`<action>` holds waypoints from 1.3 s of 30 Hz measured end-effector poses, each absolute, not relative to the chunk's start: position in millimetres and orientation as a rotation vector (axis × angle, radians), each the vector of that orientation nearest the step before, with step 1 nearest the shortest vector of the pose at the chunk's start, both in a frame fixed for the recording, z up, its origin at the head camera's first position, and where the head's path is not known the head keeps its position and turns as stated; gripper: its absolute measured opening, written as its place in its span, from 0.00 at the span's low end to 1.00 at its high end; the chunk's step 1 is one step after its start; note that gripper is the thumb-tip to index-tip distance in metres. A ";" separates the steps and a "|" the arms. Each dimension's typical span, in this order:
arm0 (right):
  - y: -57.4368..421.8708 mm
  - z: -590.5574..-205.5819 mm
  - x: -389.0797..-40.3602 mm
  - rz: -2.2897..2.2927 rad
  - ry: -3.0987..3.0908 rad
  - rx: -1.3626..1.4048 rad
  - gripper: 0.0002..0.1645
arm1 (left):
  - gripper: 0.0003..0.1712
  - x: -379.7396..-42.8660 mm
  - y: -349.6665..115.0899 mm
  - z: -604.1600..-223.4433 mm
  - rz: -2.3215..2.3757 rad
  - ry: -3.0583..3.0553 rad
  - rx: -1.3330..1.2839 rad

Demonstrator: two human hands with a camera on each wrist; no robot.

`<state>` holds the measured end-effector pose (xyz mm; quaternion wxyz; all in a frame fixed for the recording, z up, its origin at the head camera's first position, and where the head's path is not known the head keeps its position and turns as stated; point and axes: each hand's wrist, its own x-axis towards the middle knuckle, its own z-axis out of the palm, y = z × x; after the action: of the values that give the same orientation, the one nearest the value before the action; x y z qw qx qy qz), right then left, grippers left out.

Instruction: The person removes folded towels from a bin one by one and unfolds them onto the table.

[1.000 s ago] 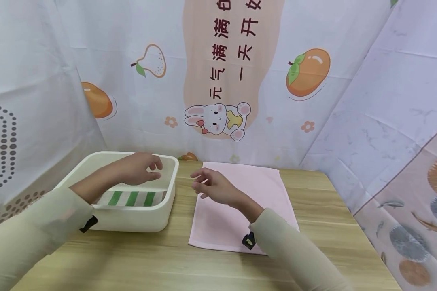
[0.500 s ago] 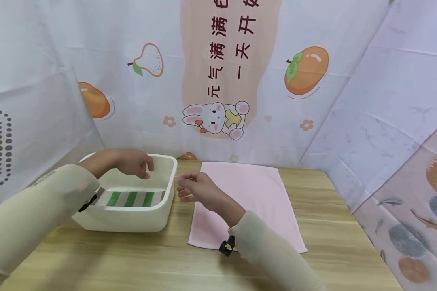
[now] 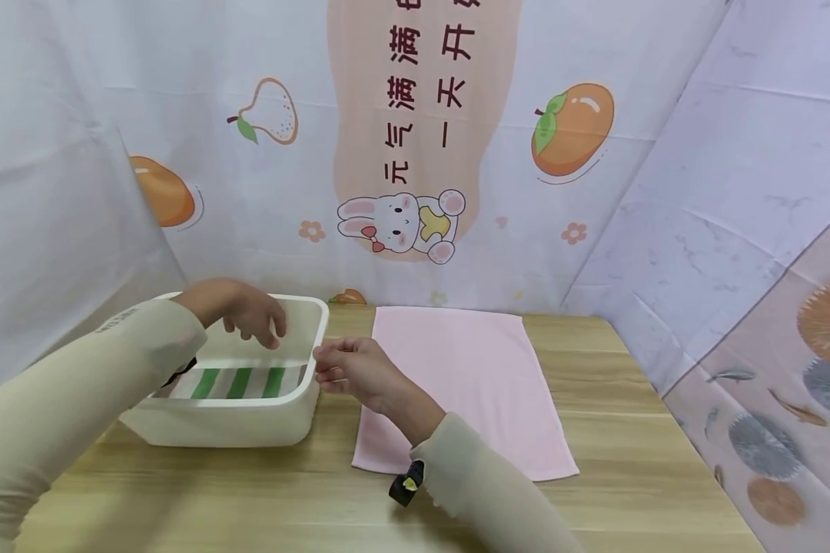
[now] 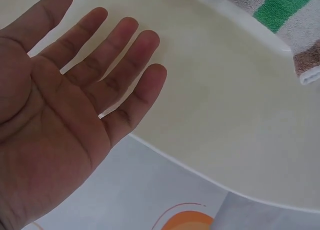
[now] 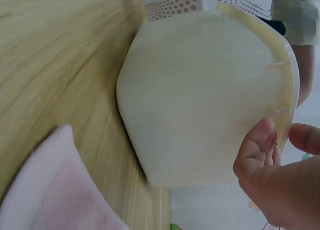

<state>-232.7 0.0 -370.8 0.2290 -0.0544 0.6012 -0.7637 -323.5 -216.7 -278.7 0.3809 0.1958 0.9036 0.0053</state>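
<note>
A white plastic basin [image 3: 228, 426] stands on the left of the table. Inside it lies a striped towel [image 3: 238, 382] in green, grey-white and brown. Over the basin's interior hangs my left hand [image 3: 252, 311], fingers loosely spread and holding nothing; the left wrist view shows its bare palm [image 4: 55, 110]. At the basin's right side, my right hand [image 3: 360, 372] holds the rim [image 5: 292, 75], thumb over the top edge and bent fingers against the outside below the lip. How firmly it grips is hard to see.
A pink towel [image 3: 456, 376] lies flat on the wooden table [image 3: 629, 461], to the right of the basin. Printed curtains [image 3: 484, 253] hang close behind the table and along both sides. A dark wrist device [image 3: 406, 482] sits below my right sleeve.
From above the pink towel, my right hand has moved left to the basin's rim. The left hand's fingers now point further down over the basin. The view has shifted slightly.
</note>
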 end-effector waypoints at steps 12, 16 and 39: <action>-0.4 -371.7 -229.9 -2.140 1.618 -0.174 0.02 | 0.30 -333.9 -205.5 -296.7 -0.042 2.203 0.490; -1.0 -372.7 -230.3 -2.141 1.622 -0.177 0.03 | 0.30 -334.3 -207.1 -306.6 -0.043 2.181 0.483; 1.2 -376.2 -233.3 -2.168 1.621 -0.185 0.03 | 0.27 -336.8 -217.0 -339.9 0.023 2.151 0.448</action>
<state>-233.3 1.2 -376.2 0.2125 -0.0668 0.5836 -0.7809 -336.8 -217.0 -339.9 0.4548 0.1818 0.8718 0.0094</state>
